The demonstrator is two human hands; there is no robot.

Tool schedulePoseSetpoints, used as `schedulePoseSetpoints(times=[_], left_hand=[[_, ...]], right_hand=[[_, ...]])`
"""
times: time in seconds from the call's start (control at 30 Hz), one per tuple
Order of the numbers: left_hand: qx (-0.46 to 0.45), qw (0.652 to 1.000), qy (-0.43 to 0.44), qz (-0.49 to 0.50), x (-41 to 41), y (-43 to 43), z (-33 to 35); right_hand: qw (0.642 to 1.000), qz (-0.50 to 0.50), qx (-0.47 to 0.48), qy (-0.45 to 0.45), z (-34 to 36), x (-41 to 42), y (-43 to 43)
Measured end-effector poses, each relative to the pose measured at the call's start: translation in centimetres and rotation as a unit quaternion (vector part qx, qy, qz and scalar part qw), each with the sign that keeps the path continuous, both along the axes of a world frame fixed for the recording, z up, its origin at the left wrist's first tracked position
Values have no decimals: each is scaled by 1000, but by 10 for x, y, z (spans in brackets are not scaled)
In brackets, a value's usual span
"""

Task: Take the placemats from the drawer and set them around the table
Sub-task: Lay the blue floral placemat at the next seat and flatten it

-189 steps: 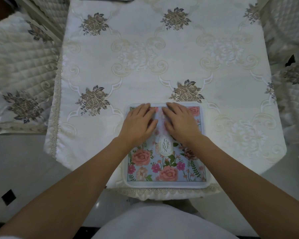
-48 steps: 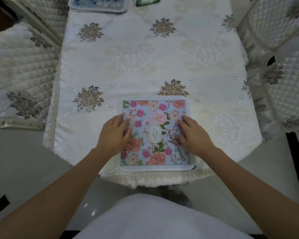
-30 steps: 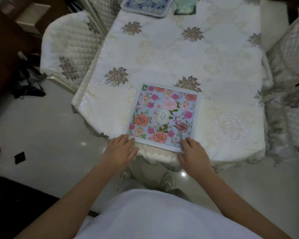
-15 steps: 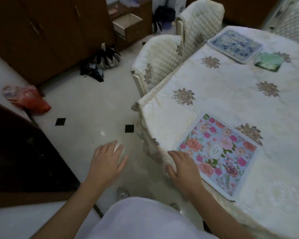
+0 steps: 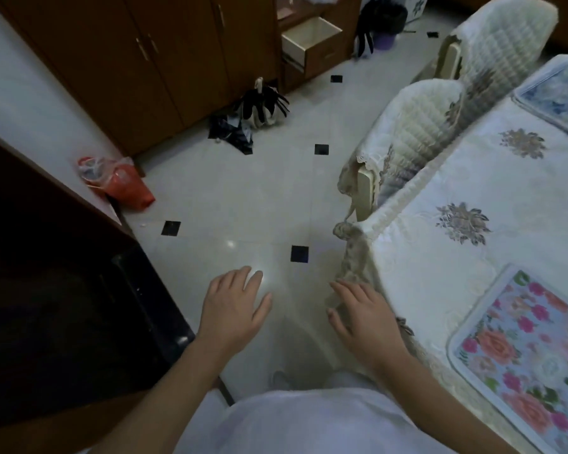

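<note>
Placemats sit on the table (image 5: pixel 440 257): a pink floral placemat (image 5: pixel 525 348) by its near edge, a blue placemat (image 5: pixel 558 99) towards the far end. Both the left hand (image 5: pixel 233 306) and right hand (image 5: pixel 364 316) hover empty, fingers loosely spread, above the floor. An open drawer (image 5: pixel 312 37) juts from the cabinet beyond.

Home dining rm, clothed table (image 5: pixel 473 257), 2 padded chairs (image 5: pixel 417 126), wood cabinets (image 5: pixel 145 60)

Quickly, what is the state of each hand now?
Left hand: open, holding nothing, above the floor.
Right hand: open, holding nothing, at the tablecloth edge.
</note>
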State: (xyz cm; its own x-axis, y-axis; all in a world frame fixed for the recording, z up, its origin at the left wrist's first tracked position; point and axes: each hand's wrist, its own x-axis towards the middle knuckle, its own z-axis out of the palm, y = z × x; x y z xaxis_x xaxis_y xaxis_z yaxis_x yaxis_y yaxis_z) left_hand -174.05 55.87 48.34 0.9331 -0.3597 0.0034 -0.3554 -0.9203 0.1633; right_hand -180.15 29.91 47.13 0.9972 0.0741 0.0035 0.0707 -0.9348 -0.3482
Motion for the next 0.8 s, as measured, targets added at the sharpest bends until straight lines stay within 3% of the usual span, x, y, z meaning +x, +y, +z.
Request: schedulePoseSetpoints(times=[0.33,0.8], left_hand=[[-12,1000,9,2,130,4,-1],[-20,985,26,170,260,60,11]], right_hand=[[1000,5,24,-3,-18,130,5],[986,160,44,-6,2,402,97]])
